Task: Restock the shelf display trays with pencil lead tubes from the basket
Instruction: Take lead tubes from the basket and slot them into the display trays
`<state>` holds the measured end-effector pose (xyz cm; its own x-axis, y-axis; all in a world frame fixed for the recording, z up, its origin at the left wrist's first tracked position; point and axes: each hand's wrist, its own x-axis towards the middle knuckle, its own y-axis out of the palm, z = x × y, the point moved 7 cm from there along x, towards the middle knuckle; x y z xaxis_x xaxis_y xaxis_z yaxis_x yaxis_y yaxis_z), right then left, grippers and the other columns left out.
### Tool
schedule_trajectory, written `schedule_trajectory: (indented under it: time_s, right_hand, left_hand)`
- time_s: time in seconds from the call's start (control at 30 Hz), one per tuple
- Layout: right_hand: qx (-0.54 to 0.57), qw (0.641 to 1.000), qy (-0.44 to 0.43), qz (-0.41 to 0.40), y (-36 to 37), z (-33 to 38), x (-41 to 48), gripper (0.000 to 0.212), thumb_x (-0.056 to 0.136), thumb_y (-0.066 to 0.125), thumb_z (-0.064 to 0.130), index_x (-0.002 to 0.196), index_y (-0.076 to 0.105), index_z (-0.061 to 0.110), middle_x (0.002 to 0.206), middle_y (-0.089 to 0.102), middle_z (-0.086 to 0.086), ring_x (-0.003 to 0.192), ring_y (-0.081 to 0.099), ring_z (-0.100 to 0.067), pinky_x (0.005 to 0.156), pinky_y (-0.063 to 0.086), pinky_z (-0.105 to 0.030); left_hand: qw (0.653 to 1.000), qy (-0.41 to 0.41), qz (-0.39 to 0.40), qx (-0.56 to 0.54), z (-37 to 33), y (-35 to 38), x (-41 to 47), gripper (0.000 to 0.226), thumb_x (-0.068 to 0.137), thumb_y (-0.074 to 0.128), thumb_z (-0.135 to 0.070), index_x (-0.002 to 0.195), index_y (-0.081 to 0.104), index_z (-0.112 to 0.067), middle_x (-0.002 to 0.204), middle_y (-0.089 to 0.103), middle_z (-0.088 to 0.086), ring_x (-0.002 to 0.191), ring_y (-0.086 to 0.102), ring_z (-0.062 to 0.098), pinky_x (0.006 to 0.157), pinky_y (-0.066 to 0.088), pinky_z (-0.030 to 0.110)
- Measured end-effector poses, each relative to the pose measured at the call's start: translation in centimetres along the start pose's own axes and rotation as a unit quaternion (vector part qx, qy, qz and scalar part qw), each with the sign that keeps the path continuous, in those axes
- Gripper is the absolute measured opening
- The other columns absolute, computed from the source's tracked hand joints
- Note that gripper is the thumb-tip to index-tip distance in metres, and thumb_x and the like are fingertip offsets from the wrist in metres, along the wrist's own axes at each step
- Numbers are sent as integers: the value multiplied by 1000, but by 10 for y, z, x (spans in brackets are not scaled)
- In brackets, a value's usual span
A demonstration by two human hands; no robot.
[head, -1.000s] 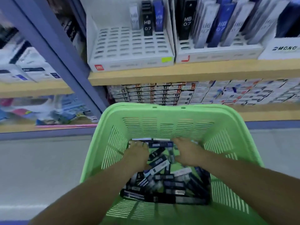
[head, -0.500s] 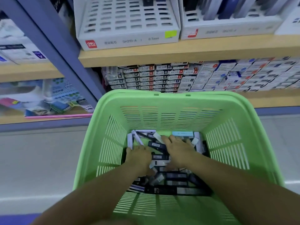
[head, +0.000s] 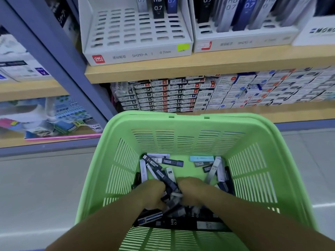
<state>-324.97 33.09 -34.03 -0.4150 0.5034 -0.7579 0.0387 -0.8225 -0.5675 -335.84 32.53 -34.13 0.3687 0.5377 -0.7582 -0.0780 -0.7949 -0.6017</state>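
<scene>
**Both Hands in the Basket, Among the Tubes**

You are reaching both arms down into the green basket, which is sitting near you on the pale floor in front of the shelving. The pencil lead tubes are lying loose across the basket bottom. Most are black or grey, and one light blue tube is lying against the far wall.

1. Your left hand is resting knuckles-up on the pile, and its fingers are curling down into the tubes.
2. Your right hand is lying just beside it in the same posture.
3. Several tubes are sticking out between the two hands. The fingertips are hidden in the pile, so you cannot tell whether either hand is actually gripping a tube.

Beyond the basket, the left tray is standing on the wooden shelf, with three tubes standing upright in its far row. The right tray is touching it and is holding many upright tubes. Stacked boxes are filling the shelf below.
</scene>
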Motion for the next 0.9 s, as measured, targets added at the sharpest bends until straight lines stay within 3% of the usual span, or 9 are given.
schedule_trajectory:
  time_s: [0.13, 0.27, 0.37, 0.47, 0.57, 0.63, 0.73, 0.8, 0.9]
  right_hand:
    - [-23, 999, -24, -36, 7, -2, -5, 41, 92, 61, 13, 130, 47, 10, 123, 59, -16, 112, 55, -35, 84, 47, -38]
    - [199, 979, 19, -32, -9, -12, -10, 24, 95, 50, 10, 119, 54, 13, 107, 63, -13, 92, 63, -28, 69, 47, -32]
    - [519, 851, 80, -20, -20, -25, -20, 6, 94, 54, 6, 97, 56, 11, 85, 64, -14, 61, 58, -21, 57, 45, -29]
    - [766, 639, 60, 40, -18, -18, -28, 18, 96, 58, 13, 113, 65, 11, 103, 70, -12, 90, 70, -28, 81, 57, -45]
    - [835, 545, 15, 74, -24, -1, -35, 33, 95, 57, 17, 126, 61, 9, 125, 63, -19, 106, 64, -41, 86, 52, -63]
    - [846, 529, 18, 63, -26, 2, -37, 32, 93, 59, 11, 125, 60, 5, 127, 57, -22, 99, 64, -42, 81, 55, -61]
    - [825, 563, 2, 47, -30, 3, -37, 30, 92, 57, -3, 122, 60, 1, 120, 59, -23, 84, 70, -34, 77, 58, -52]
    - [817, 576, 8, 36, -31, -2, -33, 34, 91, 59, -6, 124, 55, -1, 116, 59, -25, 81, 69, -32, 76, 57, -50]
    - [792, 609, 32, 15, -32, -16, -31, 29, 91, 61, -3, 118, 52, 2, 89, 65, -19, 69, 65, -25, 75, 57, -47]
  left_hand:
    - [999, 15, -22, 26, -5, -15, -2, 22, 86, 59, -23, 98, 61, -5, 95, 61, 15, 88, 57, 30, 72, 44, 33]
    - [985, 2, -99, -143, -1, -54, -4, 14, 92, 56, -28, 92, 55, -14, 84, 61, 6, 76, 56, 22, 61, 41, 28]
    - [910, -55, -149, -382, 11, -72, -3, 21, 93, 55, -28, 78, 46, -16, 65, 52, 4, 56, 51, 17, 53, 33, 26]
    - [785, -101, -190, -581, 8, -72, -6, 22, 93, 56, -30, 81, 53, -11, 77, 58, 9, 68, 59, 22, 67, 46, 29]
    - [760, -119, -164, -617, -15, -58, -5, 24, 95, 48, -35, 103, 59, -15, 103, 66, 5, 95, 62, 26, 91, 50, 41]
    - [799, -121, -167, -564, -22, -61, -6, 35, 94, 41, -47, 110, 58, -21, 116, 61, 3, 106, 57, 26, 96, 45, 40]
    - [875, -132, -139, -445, -20, -64, -7, 78, 78, 29, -80, 126, 55, -24, 133, 52, 14, 122, 48, 35, 103, 39, 50]
    - [909, -105, -117, -386, -23, -72, -11, 82, 83, 24, -80, 130, 54, -20, 122, 58, 12, 118, 53, 28, 98, 43, 39]
    - [854, -95, -102, -502, -14, -81, -14, 64, 92, 36, -66, 133, 51, -19, 116, 59, -3, 109, 58, 18, 91, 45, 29]
